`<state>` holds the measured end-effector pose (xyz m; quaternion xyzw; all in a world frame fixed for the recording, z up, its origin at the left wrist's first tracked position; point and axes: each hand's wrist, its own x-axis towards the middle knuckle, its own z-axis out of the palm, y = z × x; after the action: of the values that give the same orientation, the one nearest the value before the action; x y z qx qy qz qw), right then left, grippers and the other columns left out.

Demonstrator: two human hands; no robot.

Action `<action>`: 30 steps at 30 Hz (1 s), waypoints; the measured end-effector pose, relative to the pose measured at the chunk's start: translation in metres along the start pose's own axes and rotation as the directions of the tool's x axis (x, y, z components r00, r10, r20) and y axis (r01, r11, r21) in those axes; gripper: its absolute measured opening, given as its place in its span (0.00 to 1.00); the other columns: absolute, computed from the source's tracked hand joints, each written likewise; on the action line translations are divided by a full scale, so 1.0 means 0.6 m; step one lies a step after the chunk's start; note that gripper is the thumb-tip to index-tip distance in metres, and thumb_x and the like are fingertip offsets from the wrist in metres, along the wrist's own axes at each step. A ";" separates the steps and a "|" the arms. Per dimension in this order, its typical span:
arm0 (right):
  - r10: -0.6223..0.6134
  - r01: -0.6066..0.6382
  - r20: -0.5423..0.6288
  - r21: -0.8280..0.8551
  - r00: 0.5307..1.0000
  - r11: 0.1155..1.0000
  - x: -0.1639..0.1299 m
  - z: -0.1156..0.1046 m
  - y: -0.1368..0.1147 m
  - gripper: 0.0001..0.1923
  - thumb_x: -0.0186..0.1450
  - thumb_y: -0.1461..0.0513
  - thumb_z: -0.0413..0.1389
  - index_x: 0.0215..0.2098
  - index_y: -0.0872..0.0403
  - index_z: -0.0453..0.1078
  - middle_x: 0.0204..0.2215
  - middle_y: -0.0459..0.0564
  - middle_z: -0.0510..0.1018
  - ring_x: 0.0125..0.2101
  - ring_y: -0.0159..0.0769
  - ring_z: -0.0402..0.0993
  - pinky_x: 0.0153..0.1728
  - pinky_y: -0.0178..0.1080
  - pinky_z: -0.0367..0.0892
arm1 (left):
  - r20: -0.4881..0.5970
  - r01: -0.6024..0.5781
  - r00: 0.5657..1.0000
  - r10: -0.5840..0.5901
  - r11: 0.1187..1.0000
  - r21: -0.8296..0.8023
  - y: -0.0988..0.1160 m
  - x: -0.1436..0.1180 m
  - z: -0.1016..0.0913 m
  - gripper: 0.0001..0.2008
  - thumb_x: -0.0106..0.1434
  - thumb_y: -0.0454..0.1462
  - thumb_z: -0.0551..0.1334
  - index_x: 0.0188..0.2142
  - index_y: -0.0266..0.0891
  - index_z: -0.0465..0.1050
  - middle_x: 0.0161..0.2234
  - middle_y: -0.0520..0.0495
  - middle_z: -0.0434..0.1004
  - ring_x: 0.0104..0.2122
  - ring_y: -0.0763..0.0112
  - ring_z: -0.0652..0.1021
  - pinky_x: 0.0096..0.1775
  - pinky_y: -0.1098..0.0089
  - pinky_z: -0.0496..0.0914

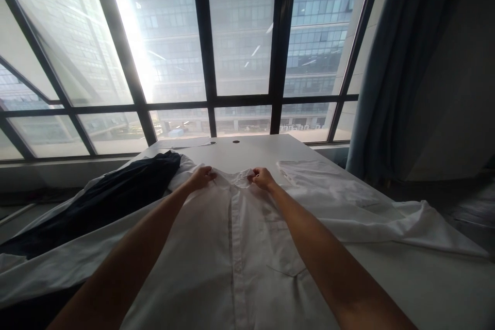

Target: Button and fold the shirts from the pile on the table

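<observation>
White shirt (247, 247) collar pinched, left hand (201, 178) and right hand (263, 179) fingers clamped; fingertips buried in fabric; hem cut off.

Both hands, left hand (201, 177) and right hand (263, 178), pinch the white shirt (247, 247) collar.

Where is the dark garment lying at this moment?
In the head view the dark garment lies on the left side of the table, beside the white shirt and left of the left hand.
</observation>
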<state>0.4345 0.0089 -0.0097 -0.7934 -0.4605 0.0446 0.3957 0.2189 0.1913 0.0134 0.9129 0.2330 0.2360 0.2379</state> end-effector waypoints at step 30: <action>0.143 0.110 0.438 -0.502 0.887 0.858 -0.076 0.004 -0.024 0.41 0.69 0.40 0.32 0.73 0.50 0.35 0.73 0.48 0.34 0.71 0.46 0.27 0.65 0.59 0.27 | 0.205 -0.036 0.975 -0.084 0.853 0.521 0.048 -0.059 0.070 0.30 0.70 0.55 0.46 0.65 0.48 0.61 0.68 0.45 0.57 0.65 0.50 0.61 0.62 0.47 0.56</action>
<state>0.3975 -0.0210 -0.0150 -0.8401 -0.5288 0.1106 0.0488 0.2232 0.1362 -0.0150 0.9605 0.2721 0.0585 0.0090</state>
